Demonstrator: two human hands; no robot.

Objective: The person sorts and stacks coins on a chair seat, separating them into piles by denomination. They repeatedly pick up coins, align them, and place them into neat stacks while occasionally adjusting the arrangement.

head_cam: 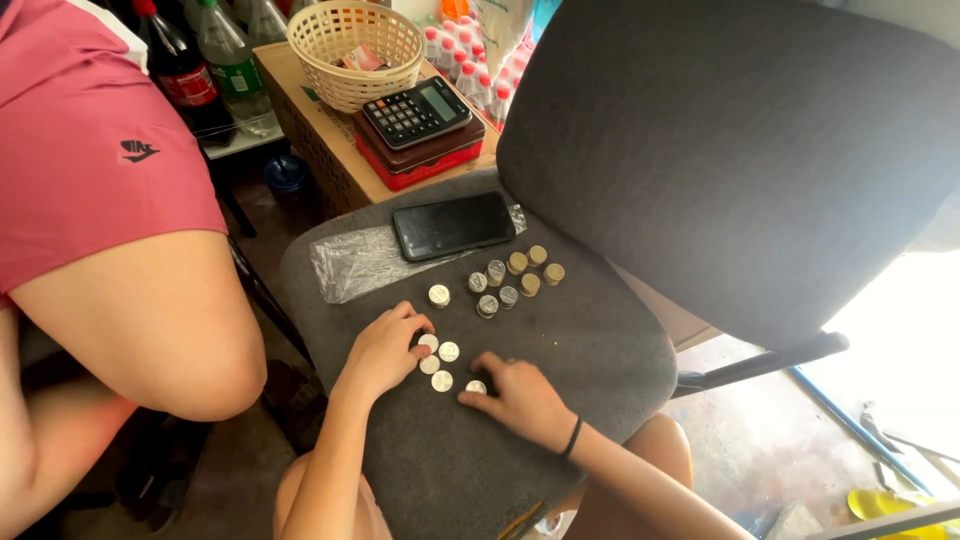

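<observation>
Head view: left hand and right hand rest loosely curled, fingertips on flat silver coins on the chair seat; neither grips anything. Coin stacks stand near a phone.

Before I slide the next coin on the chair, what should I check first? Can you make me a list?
1. Loose coins lie flat and apart on the seat: ok.
2. Left hand touches a loose coin: ok.
3. Right hand has a coin at its fingertips: ok.
4. Coin stacks stand upright, away from both hands: ok.
5. Phone lies well clear of the loose coins: ok.
6. How many coins each stack holds: cannot tell.
</observation>
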